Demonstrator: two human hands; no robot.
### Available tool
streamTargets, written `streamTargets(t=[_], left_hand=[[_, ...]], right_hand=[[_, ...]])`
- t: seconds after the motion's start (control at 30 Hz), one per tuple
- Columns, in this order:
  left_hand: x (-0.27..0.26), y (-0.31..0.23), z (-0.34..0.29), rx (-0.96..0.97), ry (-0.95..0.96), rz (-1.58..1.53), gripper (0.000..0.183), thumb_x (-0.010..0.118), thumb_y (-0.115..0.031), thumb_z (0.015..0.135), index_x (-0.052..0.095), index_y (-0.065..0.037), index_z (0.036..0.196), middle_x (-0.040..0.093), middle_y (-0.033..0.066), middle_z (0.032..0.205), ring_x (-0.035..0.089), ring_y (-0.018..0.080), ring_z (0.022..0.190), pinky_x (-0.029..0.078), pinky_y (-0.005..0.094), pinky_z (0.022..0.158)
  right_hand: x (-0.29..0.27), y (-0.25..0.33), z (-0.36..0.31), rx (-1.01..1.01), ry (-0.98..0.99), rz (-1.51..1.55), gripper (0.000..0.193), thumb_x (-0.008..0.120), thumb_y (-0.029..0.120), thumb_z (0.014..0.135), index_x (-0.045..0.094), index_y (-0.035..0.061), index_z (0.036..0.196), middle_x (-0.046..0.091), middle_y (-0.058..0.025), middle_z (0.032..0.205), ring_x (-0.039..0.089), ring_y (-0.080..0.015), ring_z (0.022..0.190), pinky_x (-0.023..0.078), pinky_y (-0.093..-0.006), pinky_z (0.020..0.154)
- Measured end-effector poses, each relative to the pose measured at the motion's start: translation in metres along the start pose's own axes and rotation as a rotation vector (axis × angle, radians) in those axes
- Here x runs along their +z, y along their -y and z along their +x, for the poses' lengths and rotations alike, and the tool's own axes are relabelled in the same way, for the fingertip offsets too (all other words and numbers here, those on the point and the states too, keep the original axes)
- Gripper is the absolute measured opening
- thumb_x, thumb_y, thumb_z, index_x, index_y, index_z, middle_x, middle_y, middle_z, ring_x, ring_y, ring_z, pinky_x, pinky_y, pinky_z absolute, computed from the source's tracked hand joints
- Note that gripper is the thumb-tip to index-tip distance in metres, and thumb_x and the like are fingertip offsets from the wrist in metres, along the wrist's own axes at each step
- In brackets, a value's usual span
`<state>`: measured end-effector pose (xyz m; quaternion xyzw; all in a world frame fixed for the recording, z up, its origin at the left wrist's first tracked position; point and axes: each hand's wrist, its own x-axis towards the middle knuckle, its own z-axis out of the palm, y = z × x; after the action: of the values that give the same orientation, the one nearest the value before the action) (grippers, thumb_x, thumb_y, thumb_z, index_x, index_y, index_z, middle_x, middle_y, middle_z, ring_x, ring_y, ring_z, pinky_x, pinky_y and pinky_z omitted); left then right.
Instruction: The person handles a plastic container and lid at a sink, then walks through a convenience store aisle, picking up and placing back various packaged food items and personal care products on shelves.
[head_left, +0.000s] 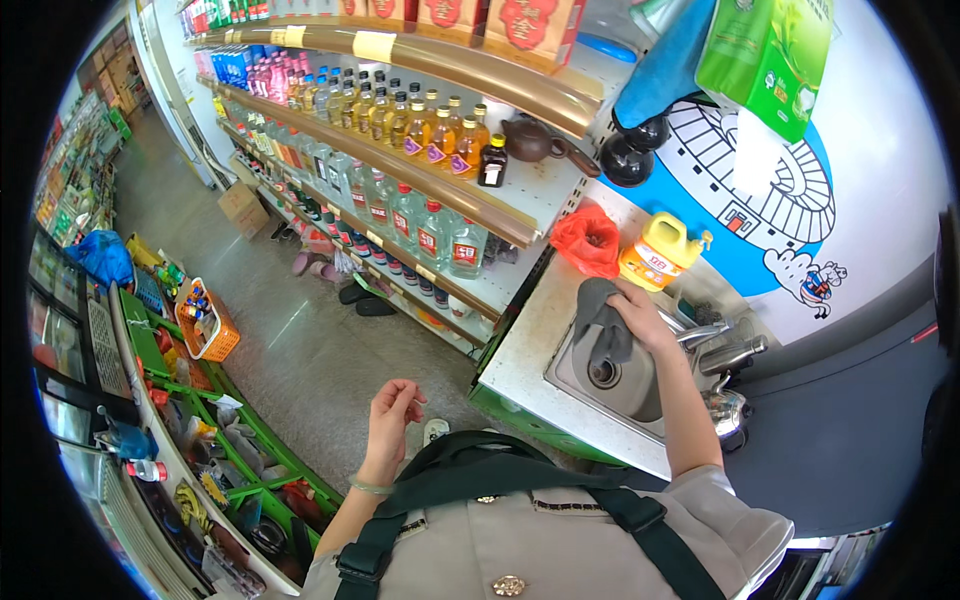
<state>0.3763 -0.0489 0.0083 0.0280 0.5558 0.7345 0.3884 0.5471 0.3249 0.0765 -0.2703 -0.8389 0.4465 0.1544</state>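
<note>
My right hand (643,312) is closed on a grey cloth (602,325), which hangs over the stainless steel sink (625,398) near its drain. A yellow jug with a handle and pump top (660,252) stands just beyond that hand, with a red plastic bag (588,242) to its left on the counter (520,372). To the right of the sink are the faucet (706,333) and a shiny metal kettle (728,412). In front of my body, my left hand (394,412) is raised with loosely curled fingers, and it holds nothing. A pale bangle circles that wrist.
Shelves of bottles (430,225) run along the far side, with a brown teapot (532,140) near their end. A green tissue pack (768,60) hangs at upper right. Dark shoes (368,298) lie on the floor. An orange basket (208,320) and green bins (262,490) stand left.
</note>
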Motion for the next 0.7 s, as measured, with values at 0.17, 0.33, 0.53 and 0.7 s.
streamTargets(t=[0.17, 0.33, 0.53, 0.7], left_hand=[[-0.002, 0.003, 0.004, 0.016, 0.001, 0.035, 0.009, 0.054, -0.015, 0.093, 0.056, -0.007, 0.091, 0.061, 0.0021, 0.078, 0.052, 0.0065, 0.060, 0.041, 0.0202, 0.057], [0.016, 0.003, 0.012, -0.021, 0.032, 0.058, 0.010, 0.053, -0.015, 0.094, 0.056, -0.006, 0.092, 0.061, 0.0023, 0.078, 0.051, 0.0070, 0.060, 0.041, 0.0204, 0.057], [0.010, 0.010, 0.008, 0.017, -0.025, 0.013, 0.010, 0.053, -0.015, 0.094, 0.057, -0.006, 0.093, 0.060, 0.0032, 0.078, 0.051, 0.0083, 0.062, 0.040, 0.0218, 0.057], [-0.010, 0.024, 0.014, -0.011, -0.054, 0.034, 0.010, 0.053, -0.016, 0.094, 0.056, -0.006, 0.092, 0.060, 0.0038, 0.079, 0.050, 0.0086, 0.061, 0.039, 0.0224, 0.056]], right_hand=[[0.000, 0.059, 0.047, -0.233, -0.279, -0.014, 0.030, 0.054, 0.016, 0.086, 0.054, -0.0027, 0.109, 0.060, -0.0160, 0.096, 0.059, -0.0243, 0.090, 0.045, -0.0320, 0.080], [0.020, 0.075, 0.131, -0.566, -0.191, -0.493, 0.032, 0.056, 0.018, 0.082, 0.058, 0.0028, 0.110, 0.060, -0.0194, 0.109, 0.053, -0.0377, 0.106, 0.043, -0.0425, 0.091], [0.043, 0.045, 0.111, -0.618, -0.079, -0.176, 0.033, 0.046, 0.005, 0.084, 0.055, 0.0011, 0.115, 0.054, -0.0180, 0.124, 0.043, -0.0317, 0.127, 0.035, -0.0382, 0.105], [0.073, -0.022, 0.016, -0.333, -0.142, -0.168, 0.027, 0.045, 0.002, 0.081, 0.057, 0.0031, 0.105, 0.060, -0.0169, 0.100, 0.058, -0.0334, 0.096, 0.044, -0.0429, 0.090]])
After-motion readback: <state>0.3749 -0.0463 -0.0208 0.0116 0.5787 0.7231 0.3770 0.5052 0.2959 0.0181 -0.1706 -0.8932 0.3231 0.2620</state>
